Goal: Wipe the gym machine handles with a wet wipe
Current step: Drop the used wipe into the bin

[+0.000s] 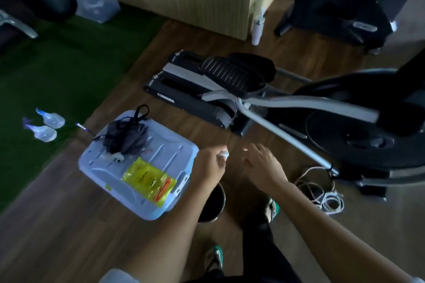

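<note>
My left hand (210,163) grips a small crumpled white wet wipe (224,153) just right of a pale blue storage box lid (161,145). A yellow wet wipe pack (149,178) lies on that lid. Beside the left hand, my right hand (262,158) hovers with fingers spread and holds nothing. The elliptical gym machine (345,122) stands to the right, with its grey arm (299,101) and black pedal (232,73) in view. Its handles are out of frame.
A dark grey cloth bag (126,135) sits on the lid. A round dark bin (212,202) stands below my hands. Two spray bottles (47,126) lie on the green mat. White cable (322,190) is coiled on the wooden floor by the machine base.
</note>
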